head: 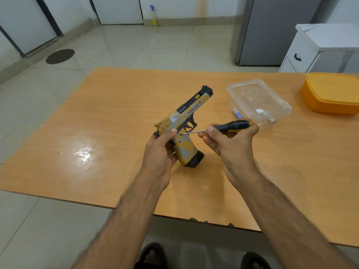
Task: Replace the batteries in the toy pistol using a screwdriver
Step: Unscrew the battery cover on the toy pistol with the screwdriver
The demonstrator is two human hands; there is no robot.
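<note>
Above the table (108, 117), we are gripping the toy pistol (186, 121) in our left hand (161, 150), our right hand (231, 138) pinching the screwdriver (231, 126), tip meeting the grip; loosening that screw likely comes next.

Tiled floor (136, 47), wooden table (97, 113), grey fridge (272, 30) perhaps, white cabinet (303, 53)

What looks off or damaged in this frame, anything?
Only the table: its near edge is chipped, with dark ragged notches between the forearms. Otherwise normal: left hand holds the toy pistol, right hand holds the screwdriver tip against the grip.
</note>
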